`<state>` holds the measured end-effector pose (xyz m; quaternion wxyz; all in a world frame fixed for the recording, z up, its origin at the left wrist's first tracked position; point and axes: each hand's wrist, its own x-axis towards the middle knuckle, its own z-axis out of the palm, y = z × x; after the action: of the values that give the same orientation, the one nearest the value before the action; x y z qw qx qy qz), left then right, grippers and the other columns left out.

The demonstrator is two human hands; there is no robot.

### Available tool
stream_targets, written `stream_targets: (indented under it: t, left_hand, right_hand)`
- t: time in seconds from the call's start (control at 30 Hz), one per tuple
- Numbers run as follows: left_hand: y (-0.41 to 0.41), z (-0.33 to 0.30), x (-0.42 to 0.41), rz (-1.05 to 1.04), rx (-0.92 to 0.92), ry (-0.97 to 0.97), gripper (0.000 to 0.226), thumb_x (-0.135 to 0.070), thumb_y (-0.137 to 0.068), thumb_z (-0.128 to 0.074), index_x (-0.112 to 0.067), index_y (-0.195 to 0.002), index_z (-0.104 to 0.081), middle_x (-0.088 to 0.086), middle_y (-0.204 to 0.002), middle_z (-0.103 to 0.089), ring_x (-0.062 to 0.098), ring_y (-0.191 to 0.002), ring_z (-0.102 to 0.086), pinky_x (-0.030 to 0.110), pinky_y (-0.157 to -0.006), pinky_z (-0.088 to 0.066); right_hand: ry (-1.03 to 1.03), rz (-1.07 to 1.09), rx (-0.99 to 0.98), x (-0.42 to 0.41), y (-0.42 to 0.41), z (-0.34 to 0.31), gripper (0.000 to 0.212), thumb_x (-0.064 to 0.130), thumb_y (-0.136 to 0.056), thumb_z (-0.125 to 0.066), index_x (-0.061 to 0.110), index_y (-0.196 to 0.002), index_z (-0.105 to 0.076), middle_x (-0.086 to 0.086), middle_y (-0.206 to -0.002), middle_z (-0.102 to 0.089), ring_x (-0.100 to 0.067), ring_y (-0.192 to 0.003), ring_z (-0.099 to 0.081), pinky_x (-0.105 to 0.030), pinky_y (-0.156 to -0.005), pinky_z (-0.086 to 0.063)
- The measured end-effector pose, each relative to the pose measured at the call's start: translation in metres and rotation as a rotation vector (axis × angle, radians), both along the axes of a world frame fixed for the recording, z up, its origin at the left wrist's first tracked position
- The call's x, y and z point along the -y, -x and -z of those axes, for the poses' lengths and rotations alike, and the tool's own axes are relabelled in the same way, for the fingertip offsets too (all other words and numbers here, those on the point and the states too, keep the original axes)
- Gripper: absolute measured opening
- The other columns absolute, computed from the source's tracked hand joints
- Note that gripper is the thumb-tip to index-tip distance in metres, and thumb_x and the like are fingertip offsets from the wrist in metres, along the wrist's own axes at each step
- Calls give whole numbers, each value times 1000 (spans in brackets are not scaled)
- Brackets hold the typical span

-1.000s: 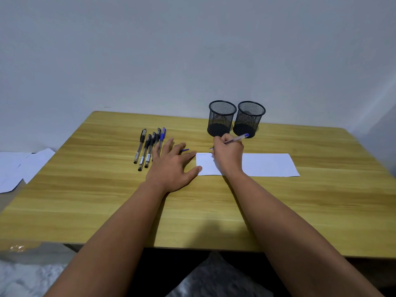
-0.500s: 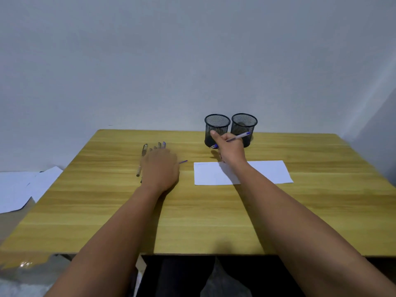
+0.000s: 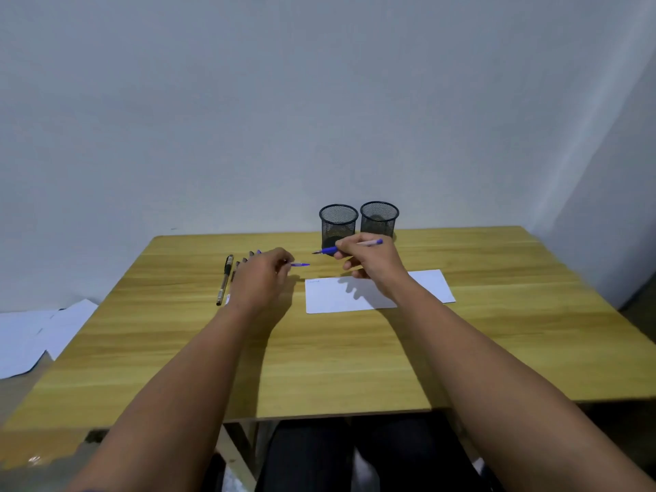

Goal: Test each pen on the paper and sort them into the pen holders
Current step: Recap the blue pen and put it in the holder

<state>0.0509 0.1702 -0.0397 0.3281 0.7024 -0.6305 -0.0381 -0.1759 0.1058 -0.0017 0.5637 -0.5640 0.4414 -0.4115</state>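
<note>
At frame centre the right hand (image 3: 372, 259) pinches a blue pen (image 3: 346, 247) above the white paper (image 3: 429, 285) on the table (image 3: 497, 332), before two mesh pen holders (image 3: 338, 223), while the left hand (image 3: 261, 278) pinches a blue cap (image 3: 301, 264) over the remaining pens (image 3: 224, 278).

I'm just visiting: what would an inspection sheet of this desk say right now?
Surface: wooden table, seemingly undamaged.
Job's things: white paper with a faint mark near its left corner; two black mesh pen holders side by side at the back; row of pens at left, partly hidden.
Clutter: loose sheets off the table's left side.
Hands: right hand holds a blue pen above the table; left hand pinches a blue cap.
Cables: nothing seen.
Surroundings: plain wall.
</note>
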Motion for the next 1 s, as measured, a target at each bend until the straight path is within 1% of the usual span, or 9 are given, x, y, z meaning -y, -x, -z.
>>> stream_targets:
  t: [0.17, 0.27, 0.37, 0.43, 0.53, 0.6, 0.73, 0.83, 1.0]
  left_hand:
    - [13, -19, -4, 63, -84, 39, 11, -26, -96, -64, -28, -104, -71, -10, -91, -73, 14, -87, -67, 38, -77, -56]
    - [25, -27, -10, 77, -98, 52, 10, -24, -96, -65, -27, -103, -71, -10, -94, -73, 12, -89, -67, 31, -74, -52]
    - [35, -35, -15, 123, -95, 62, 11, -22, -96, -65, -24, -104, -72, -8, -94, -73, 12, -89, -67, 31, -75, -52]
    - [42, -40, -18, 152, -104, 60, 11, -20, -96, -65, -21, -104, -73, -7, -93, -73, 12, -88, -67, 30, -75, -50]
    - [48, -46, -20, 173, -171, 40, 12, -17, -96, -65, -17, -104, -74, -5, -91, -75, 2, -86, -67, 17, -72, -47]
    - [52, -52, -22, 196, -310, -4, 13, -14, -98, -64, -13, -105, -74, -2, -88, -76, -7, -78, -65, 11, -71, -45]
    - [58, -64, -24, 208, -573, -12, 18, -16, -100, -61, -10, -111, -75, 5, -90, -76, 5, -80, -64, 20, -73, -49]
    - [66, -73, -23, 210, -740, -31, 20, -22, -99, -63, -12, -111, -75, 3, -88, -74, 10, -87, -66, 30, -81, -52]
    - [78, -77, -14, 172, -738, -42, 21, -25, -98, -66, -9, -107, -76, 0, -77, -71, 8, -76, -64, 29, -76, -52]
  right_hand:
    - [56, -12, 7, -14, 12, -10, 9, 20, -93, -83, 13, -91, -78, -10, -88, -83, -11, -60, -67, -22, -51, -50]
    - [64, -9, 10, -21, 19, -14, 13, 21, -93, -83, 9, -96, -78, -11, -89, -83, -11, -60, -67, -21, -51, -51]
    - [67, -15, 11, -28, 24, -16, 21, 22, -93, -83, 3, -102, -78, -9, -88, -83, -11, -61, -68, -21, -53, -51]
    - [56, -24, 19, -32, 27, -17, 17, 22, -93, -82, 6, -100, -78, -10, -89, -83, -11, -61, -68, -21, -53, -52]
    - [-19, -46, 78, -33, 34, -19, 12, 21, -98, -75, 10, -97, -80, -10, -90, -82, -12, -60, -67, -21, -52, -52]
    - [-80, -59, 130, -33, 39, -20, 14, 17, -97, -70, 10, -95, -82, -11, -90, -81, -11, -58, -65, -21, -50, -51]
    - [-105, -44, 152, -29, 54, -18, 6, 14, -95, -79, 9, -97, -81, -9, -90, -79, -8, -55, -59, -18, -46, -48]
    - [-98, -78, 106, -29, 63, -12, 13, 12, -94, -81, 2, -103, -80, -10, -89, -79, -7, -55, -55, -16, -45, -44]
    - [-132, -138, 108, -33, 63, -4, 4, 8, -95, -79, 4, -94, -80, -9, -83, -74, -9, -53, -46, -15, -43, -35]
